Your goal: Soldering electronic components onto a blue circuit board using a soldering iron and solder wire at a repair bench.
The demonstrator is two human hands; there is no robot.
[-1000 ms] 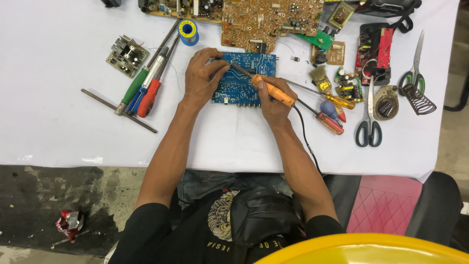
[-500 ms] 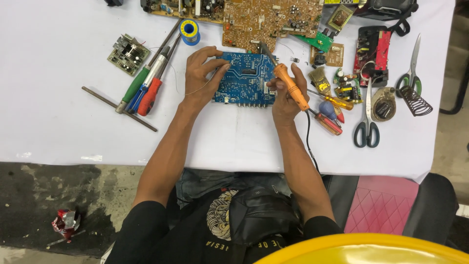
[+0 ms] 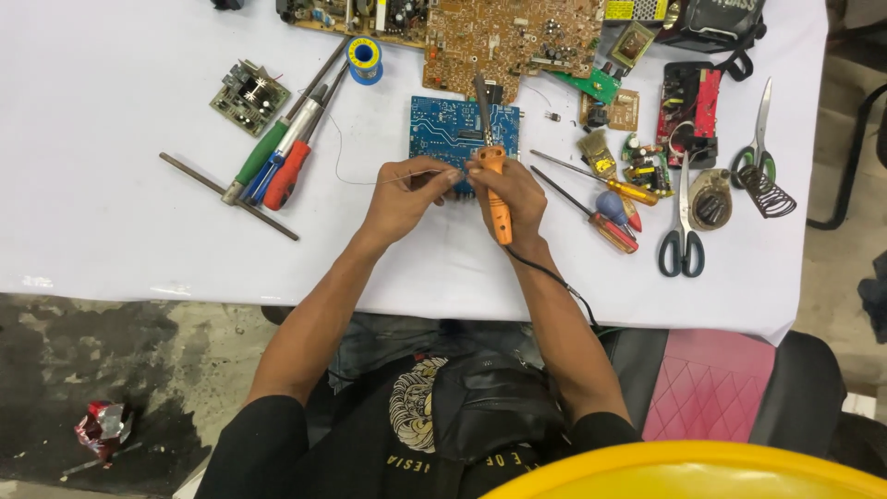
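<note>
right grip: my right hand (image 3: 514, 196) is wrapped round the orange iron (image 3: 496, 189), tip pointing up over the blue board (image 3: 443, 129), cord (image 3: 554, 277) running back toward me

left grip: left hand (image 3: 407, 192) pinching a thin solder wire (image 3: 344, 164) between the fingertips, right up against the other hand, basically touching

wire: loops off to the left and up to the blue spool (image 3: 364, 57)

board: flat on the white table (image 3: 111, 212), just past my hands, lower edge hidden under them

behind it: a big brown board (image 3: 517, 37), touching or nearly so, can't quite tell

left side: bunch of screwdrivers (image 3: 282, 157) laid side by side, a metal rod (image 3: 229, 197) below them, a small green board (image 3: 248, 96) further out

right side: two more drivers (image 3: 591, 199), scissors (image 3: 682, 222), a second pair further right (image 3: 759, 139), plus loose little parts I can't make out
</note>
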